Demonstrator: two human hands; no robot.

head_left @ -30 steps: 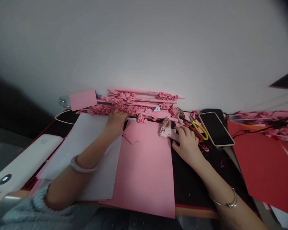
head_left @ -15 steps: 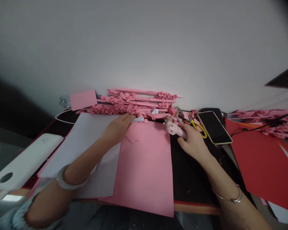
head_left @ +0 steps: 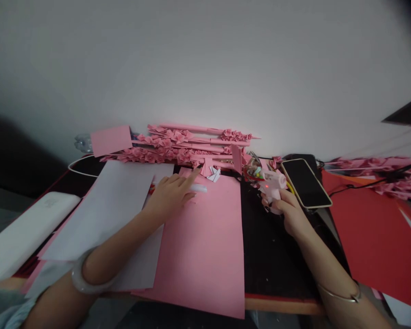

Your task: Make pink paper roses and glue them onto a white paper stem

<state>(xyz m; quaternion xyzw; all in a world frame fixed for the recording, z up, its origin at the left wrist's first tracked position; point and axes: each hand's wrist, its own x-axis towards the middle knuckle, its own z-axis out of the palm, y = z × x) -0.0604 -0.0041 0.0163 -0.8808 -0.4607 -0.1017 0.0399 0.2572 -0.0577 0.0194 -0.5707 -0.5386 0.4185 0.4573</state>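
Note:
My right hand (head_left: pixel 287 212) is wrapped around the grip of a light pink hot glue gun (head_left: pixel 272 180), held up beside the phone with a small red light showing. My left hand (head_left: pixel 169 194) is over the white and pink sheets, its index finger stretched forward and its other fingers bent. A white stick-like thing (head_left: pixel 199 188) pokes out between its thumb and index finger; the rest is largely covered by the hand. Just past the fingertip sit folded pink paper pieces (head_left: pixel 207 167) and a white folded paper piece (head_left: pixel 214 174). Under them lies a pink sheet (head_left: pixel 208 256).
Pink paper flower stems (head_left: pixel 178 144) are stacked along the wall. A phone (head_left: pixel 306 183) and yellow-handled scissors (head_left: pixel 290 187) lie near my right hand. Red sheets (head_left: pixel 373 237) are at right; white sheets (head_left: pixel 113 205) and a white power bank (head_left: pixel 30 233) at left.
The glue gun has been raised and turned, moving right. My left hand has drawn back toward me with the white stick-like thing. More of the white folded piece shows.

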